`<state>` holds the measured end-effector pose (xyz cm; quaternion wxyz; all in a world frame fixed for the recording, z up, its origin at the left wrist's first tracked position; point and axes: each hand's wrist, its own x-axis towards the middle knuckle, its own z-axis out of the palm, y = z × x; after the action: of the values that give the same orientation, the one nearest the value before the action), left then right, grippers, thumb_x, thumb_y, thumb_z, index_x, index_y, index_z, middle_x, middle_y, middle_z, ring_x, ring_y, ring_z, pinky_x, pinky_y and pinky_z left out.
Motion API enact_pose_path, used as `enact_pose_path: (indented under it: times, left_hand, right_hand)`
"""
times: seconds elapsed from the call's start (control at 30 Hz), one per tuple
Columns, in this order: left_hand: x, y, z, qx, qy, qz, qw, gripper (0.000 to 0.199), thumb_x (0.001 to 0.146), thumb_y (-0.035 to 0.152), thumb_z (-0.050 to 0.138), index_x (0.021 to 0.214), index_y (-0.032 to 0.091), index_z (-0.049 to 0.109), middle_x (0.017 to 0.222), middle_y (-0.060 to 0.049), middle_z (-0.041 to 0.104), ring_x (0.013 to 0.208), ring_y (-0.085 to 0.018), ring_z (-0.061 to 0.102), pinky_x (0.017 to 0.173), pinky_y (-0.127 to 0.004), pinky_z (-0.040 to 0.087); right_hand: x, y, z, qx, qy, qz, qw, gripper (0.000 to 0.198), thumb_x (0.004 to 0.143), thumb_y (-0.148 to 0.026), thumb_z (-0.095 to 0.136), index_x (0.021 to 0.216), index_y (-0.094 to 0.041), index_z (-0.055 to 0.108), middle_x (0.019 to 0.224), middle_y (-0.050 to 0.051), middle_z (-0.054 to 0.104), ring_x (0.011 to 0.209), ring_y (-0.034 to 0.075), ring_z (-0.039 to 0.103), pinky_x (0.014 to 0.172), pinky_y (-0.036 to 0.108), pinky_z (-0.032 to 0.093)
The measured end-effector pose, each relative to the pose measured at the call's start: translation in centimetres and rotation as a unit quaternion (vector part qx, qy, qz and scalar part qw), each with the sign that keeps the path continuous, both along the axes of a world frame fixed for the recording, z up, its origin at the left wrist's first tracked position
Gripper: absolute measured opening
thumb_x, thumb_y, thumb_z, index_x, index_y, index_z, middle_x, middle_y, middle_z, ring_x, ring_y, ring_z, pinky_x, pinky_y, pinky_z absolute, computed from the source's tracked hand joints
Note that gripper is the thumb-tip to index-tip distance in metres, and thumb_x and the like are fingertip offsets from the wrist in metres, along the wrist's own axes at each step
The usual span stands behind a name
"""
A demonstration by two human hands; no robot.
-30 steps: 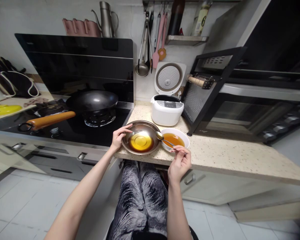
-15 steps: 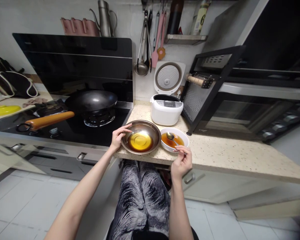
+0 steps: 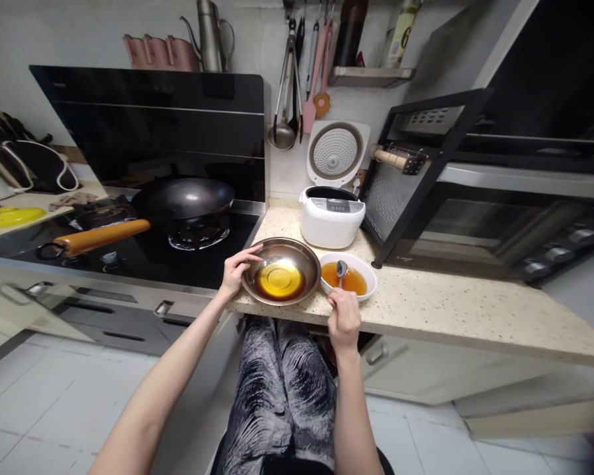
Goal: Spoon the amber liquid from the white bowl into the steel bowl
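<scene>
My left hand (image 3: 236, 270) grips the left rim of a wide metal bowl (image 3: 303, 260), fingers reaching over the edge and inside it. Amber, oily-looking liquid (image 3: 280, 280) covers the bottom of this bowl. In my right hand (image 3: 344, 318) is a metal spoon (image 3: 342, 269), its handle pinched between closed fingers. The spoon's head is over a white bowl (image 3: 372, 290) of orange-brown liquid (image 3: 355, 284); whether it touches the liquid I cannot tell. Both bowls stand side by side near the counter's front edge.
A white rice cooker (image 3: 332, 218) with its lid up stands behind the bowls. On the stove to the left sits a black wok (image 3: 183, 198) with a wooden handle (image 3: 106, 237). An oven (image 3: 475, 231) occupies the right side of the counter (image 3: 455, 303).
My right hand has shifted left and turned, swinging the spoon's handle from slanting right to nearly upright in view. The spoon's head has tipped over. My left hand stays on the metal bowl.
</scene>
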<state>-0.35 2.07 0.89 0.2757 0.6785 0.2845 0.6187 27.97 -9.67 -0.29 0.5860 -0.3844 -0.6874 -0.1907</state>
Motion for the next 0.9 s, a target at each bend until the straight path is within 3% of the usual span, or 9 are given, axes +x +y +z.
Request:
enact_pose_path:
  times: [0.1, 0.2, 0.37, 0.47, 0.67, 0.9]
  left_hand:
    - [0.0, 0.0, 0.0, -0.002, 0.001, 0.001, 1.0, 0.035, 0.074, 0.015, 0.052, 0.087, 0.021, 0.084, 0.129, -0.007, 0.076, 0.126, -0.032, 0.068, 0.114, -0.05, 0.048]
    - [0.0, 0.0, 0.0, -0.004, 0.001, 0.001, 1.0, 0.035, 0.074, 0.016, 0.052, 0.087, 0.021, 0.084, 0.129, -0.007, 0.076, 0.126, -0.032, 0.068, 0.115, -0.05, 0.048]
    - [0.0, 0.0, 0.1, -0.006, 0.002, 0.0, 1.0, 0.035, 0.074, 0.016, 0.052, 0.087, 0.021, 0.084, 0.129, -0.007, 0.075, 0.126, -0.032, 0.068, 0.115, -0.05, 0.048]
    - [-0.1, 0.0, 0.1, -0.007, 0.002, 0.003, 1.0, 0.035, 0.074, 0.016, 0.052, 0.086, 0.021, 0.084, 0.129, -0.007, 0.076, 0.126, -0.032, 0.068, 0.115, -0.051, 0.048]
    - [0.0, 0.0, 0.1, -0.007, -0.004, -0.001, 1.0, 0.035, 0.074, 0.016, 0.052, 0.087, 0.021, 0.084, 0.129, -0.006, 0.076, 0.126, -0.032, 0.068, 0.115, -0.049, 0.048]
    - [0.0, 0.0, 0.1, -0.009, -0.001, 0.001, 1.0, 0.035, 0.074, 0.016, 0.052, 0.086, 0.021, 0.084, 0.129, -0.007, 0.076, 0.126, -0.032, 0.068, 0.115, -0.05, 0.047]
  right_hand:
    - [0.0, -0.1, 0.0, 0.012, 0.027, -0.004, 1.0, 0.024, 0.098, -0.005, 0.047, 0.099, -0.022, 0.064, 0.089, 0.006, 0.069, 0.082, 0.019, 0.062, 0.075, 0.035, 0.049]
    - [-0.5, -0.3, 0.1, 0.044, 0.116, -0.016, 0.992, 0.019, 0.1, -0.011, 0.049, 0.098, -0.023, 0.064, 0.088, 0.005, 0.069, 0.083, 0.019, 0.065, 0.077, 0.036, 0.051]
    - [-2.4, -1.3, 0.6, 0.08, 0.297, 0.002, 0.952, 0.018, 0.105, -0.023, 0.049, 0.092, -0.022, 0.061, 0.084, 0.003, 0.066, 0.081, 0.018, 0.065, 0.076, 0.036, 0.053]
    - [-3.6, -1.7, 0.8, 0.045, 0.335, 0.048, 0.94, 0.02, 0.105, -0.027, 0.049, 0.089, -0.022, 0.06, 0.083, 0.003, 0.065, 0.078, 0.018, 0.063, 0.075, 0.035, 0.053]
    - [-5.0, -1.6, 0.4, -0.054, 0.313, 0.134, 0.939, 0.022, 0.106, -0.024, 0.047, 0.088, -0.022, 0.06, 0.085, 0.002, 0.066, 0.076, 0.015, 0.063, 0.07, 0.03, 0.052]
    - [-5.7, -1.2, 0.0, -0.124, 0.304, 0.166, 0.93, 0.023, 0.106, -0.027, 0.048, 0.087, -0.022, 0.06, 0.084, 0.002, 0.065, 0.072, 0.014, 0.06, 0.066, 0.028, 0.051]
